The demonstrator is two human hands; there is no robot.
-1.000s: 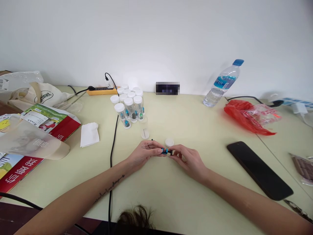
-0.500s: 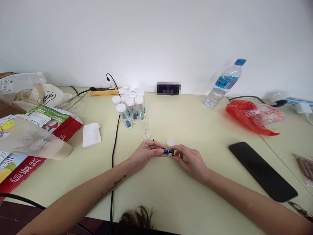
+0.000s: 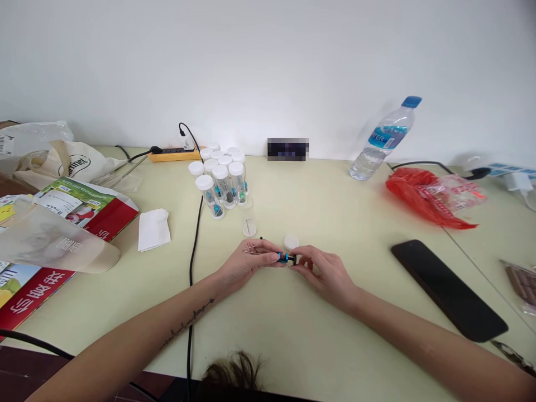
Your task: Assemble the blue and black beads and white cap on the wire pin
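Observation:
My left hand (image 3: 254,259) is closed around a small blue and black cylindrical part (image 3: 283,257), with thin pale wires and a dark tip showing past its fingers. My right hand (image 3: 320,271) pinches the black end of the same part between thumb and fingertips. Just beyond the right fingers a white round cap (image 3: 291,242) lies on the table. An uncapped clear tube (image 3: 248,223) stands behind my left hand, with a thin dark piece inside it. Several white-capped clear tubes (image 3: 216,207) stand grouped further back, holding small blue, dark and green pieces.
A tilted water bottle (image 3: 379,139) stands by the wall. A red plastic bag (image 3: 412,192) and a black phone (image 3: 448,290) lie right. On the left are a folded tissue (image 3: 154,230), a translucent cup (image 3: 62,240), printed packaging and a black cable (image 3: 193,262) crossing the table.
The whole view has shifted slightly. Both hands keep their hold on the blue and black part, with hardly any visible movement between them.

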